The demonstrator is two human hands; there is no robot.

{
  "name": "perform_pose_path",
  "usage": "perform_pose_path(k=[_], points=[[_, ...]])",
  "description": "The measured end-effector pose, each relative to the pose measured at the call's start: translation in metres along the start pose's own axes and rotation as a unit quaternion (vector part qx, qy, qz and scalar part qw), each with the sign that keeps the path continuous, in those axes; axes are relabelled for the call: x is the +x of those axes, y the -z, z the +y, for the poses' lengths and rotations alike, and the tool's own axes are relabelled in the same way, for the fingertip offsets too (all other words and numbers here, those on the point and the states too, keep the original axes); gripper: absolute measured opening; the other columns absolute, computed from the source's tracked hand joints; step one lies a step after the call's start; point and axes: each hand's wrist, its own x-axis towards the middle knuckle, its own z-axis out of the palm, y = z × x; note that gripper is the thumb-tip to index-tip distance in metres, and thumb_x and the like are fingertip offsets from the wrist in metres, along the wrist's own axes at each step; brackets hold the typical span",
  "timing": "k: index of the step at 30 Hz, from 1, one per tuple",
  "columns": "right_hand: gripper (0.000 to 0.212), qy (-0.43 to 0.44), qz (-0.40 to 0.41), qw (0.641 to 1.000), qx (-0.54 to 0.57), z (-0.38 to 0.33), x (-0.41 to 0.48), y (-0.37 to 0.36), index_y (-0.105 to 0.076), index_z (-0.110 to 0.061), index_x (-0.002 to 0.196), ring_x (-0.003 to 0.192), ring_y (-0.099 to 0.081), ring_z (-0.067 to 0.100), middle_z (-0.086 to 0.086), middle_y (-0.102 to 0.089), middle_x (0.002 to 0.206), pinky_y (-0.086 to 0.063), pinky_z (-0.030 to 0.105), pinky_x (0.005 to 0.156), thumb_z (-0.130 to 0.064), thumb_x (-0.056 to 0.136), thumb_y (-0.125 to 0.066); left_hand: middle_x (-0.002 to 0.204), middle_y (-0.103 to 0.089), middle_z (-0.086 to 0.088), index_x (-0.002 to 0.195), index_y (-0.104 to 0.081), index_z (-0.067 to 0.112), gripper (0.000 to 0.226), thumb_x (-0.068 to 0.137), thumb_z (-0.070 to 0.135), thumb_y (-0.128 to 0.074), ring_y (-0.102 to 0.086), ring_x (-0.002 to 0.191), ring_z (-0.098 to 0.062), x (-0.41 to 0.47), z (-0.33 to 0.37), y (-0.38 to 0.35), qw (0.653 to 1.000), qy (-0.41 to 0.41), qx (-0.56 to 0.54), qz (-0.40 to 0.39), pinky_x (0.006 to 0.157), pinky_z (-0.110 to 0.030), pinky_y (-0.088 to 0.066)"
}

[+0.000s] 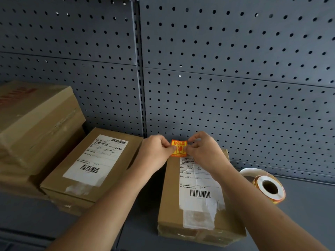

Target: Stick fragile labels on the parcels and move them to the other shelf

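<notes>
Left hand (154, 151), right hand (201, 151) pinching edges of small orange fragile sticker (178, 148) over brown cardboard parcel (171, 196) (might crease if lowered unevenly).

A dark grey perforated back panel (235, 51) fills the upper part of the frame, its rows of round holes crossed by horizontal seams. A slotted vertical upright (140, 78) divides it just left of centre.

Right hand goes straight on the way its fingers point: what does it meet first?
Likely the left hand, just across the fragile label that the right hand also pinches; depth unclear.
</notes>
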Motion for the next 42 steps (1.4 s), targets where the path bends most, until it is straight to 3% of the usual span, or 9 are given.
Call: perform_pose_path(k=[9, 16, 19, 22, 25, 29, 32, 35, 42], points=[[0.020, 0.008, 0.005, 1.000, -0.008, 0.000, -0.002, -0.002, -0.054, -0.021, 0.112, 0.089, -0.070, 0.017, 0.002, -0.069, 0.099, -0.058, 0.030, 0.073, -0.017, 0.096, -0.065, 0.079, -0.068, 0.005, 0.076, -0.066, 0.023, 0.018, 0.087, 0.032, -0.078, -0.065, 0.077, -0.011, 0.004, -0.005, -0.001, 0.998, 0.040, -0.045, -0.029, 0.070, -0.029, -0.054], [0.023, 0.005, 0.008, 0.999, -0.036, -0.003, -0.004, -0.002, -0.054, -0.019, 0.111, 0.088, -0.068, 0.016, 0.000, -0.068, 0.097, -0.059, 0.033, 0.077, -0.018, 0.093, -0.067, 0.079, -0.063, 0.005, 0.088, -0.063, 0.019, 0.016, 0.089, 0.027, -0.076, -0.061, 0.073, -0.009, 0.003, -0.005, -0.005, 0.997, 0.043, -0.066, -0.027, 0.060, -0.022, -0.043], [0.025, 0.017, 0.025, 0.996, -0.087, -0.005, -0.004, -0.004, -0.052, -0.019, 0.112, 0.078, -0.064, 0.014, -0.003, -0.064, 0.091, -0.059, 0.035, 0.073, -0.017, 0.091, -0.066, 0.083, -0.064, 0.004, 0.096, -0.060, 0.018, 0.020, 0.088, 0.024, -0.077, -0.062, 0.076, -0.009, 0.004, -0.006, -0.005, 0.996, 0.042, -0.081, -0.023, 0.060, -0.021, -0.041], [0.025, 0.032, 0.037, 0.993, -0.107, -0.005, -0.005, -0.005, -0.051, -0.018, 0.114, 0.069, -0.058, 0.010, -0.005, -0.060, 0.085, -0.055, 0.031, 0.067, -0.017, 0.093, -0.064, 0.098, -0.064, 0.001, 0.109, -0.057, 0.020, 0.025, 0.090, 0.024, -0.074, -0.062, 0.087, -0.011, 0.003, -0.007, -0.007, 0.994, 0.045, -0.093, -0.029, 0.065, -0.021, -0.042], [0.022, 0.050, 0.054, 0.991, -0.113, -0.004, -0.007, -0.005, -0.050, -0.018, 0.113, 0.065, -0.056, 0.014, 0.000, -0.061, 0.088, -0.051, 0.031, 0.061, -0.018, 0.094, -0.060, 0.120, -0.061, 0.001, 0.127, -0.055, 0.022, 0.035, 0.094, 0.026, -0.067, -0.060, 0.104, -0.014, 0.001, -0.008, -0.013, 0.988, 0.071, -0.134, -0.038, 0.081, -0.025, -0.046], [0.023, 0.118, 0.123, 0.970, -0.171, -0.002, -0.011, -0.010, -0.056, -0.015, 0.117, 0.086, -0.060, 0.021, 0.002, -0.058, 0.109, -0.052, 0.034, 0.071, -0.022, 0.095, -0.058, 0.141, -0.054, 0.004, 0.145, -0.048, 0.026, 0.043, 0.102, 0.026, -0.054, -0.052, 0.114, -0.011, -0.006, -0.004, -0.020, 0.979, 0.086, -0.175, -0.054, 0.094, -0.029, -0.041], [0.029, 0.133, 0.149, 0.942, -0.269, 0.002, -0.012, -0.011, -0.056, -0.019, 0.122, 0.109, -0.055, 0.024, 0.000, -0.057, 0.119, -0.047, 0.036, 0.085, -0.034, 0.098, -0.053, 0.135, -0.058, 0.004, 0.140, -0.054, 0.026, 0.037, 0.104, 0.032, -0.051, -0.053, 0.115, -0.012, -0.009, -0.002, -0.024, 0.973, 0.093, -0.203, -0.055, 0.095, -0.029, -0.041], [0.039, 0.088, 0.116, 0.930, -0.338, 0.007, -0.009, -0.011, -0.054, -0.023, 0.130, 0.123, -0.047, 0.027, 0.000, -0.056, 0.129, -0.036, 0.043, 0.102, -0.046, 0.100, -0.043, 0.121, -0.065, 0.004, 0.127, -0.061, 0.027, 0.033, 0.101, 0.046, -0.052, -0.061, 0.109, -0.015, -0.009, -0.002, -0.028, 0.971, 0.103, -0.211, -0.047, 0.097, -0.037, -0.050], [0.051, 0.047, 0.076, 0.928, -0.363, 0.014, -0.001, -0.018, -0.063, -0.025, 0.115, 0.119, -0.054, 0.026, -0.001, -0.067, 0.119, -0.026, 0.045, 0.112, -0.061, 0.100, -0.030, 0.099, -0.063, 0.011, 0.112, -0.061, 0.023, 0.023, 0.101, 0.042, -0.054, -0.058, 0.087, -0.005, -0.008, -0.002, -0.039, 0.977, 0.096, -0.192, -0.001, 0.069, -0.025, -0.042]])
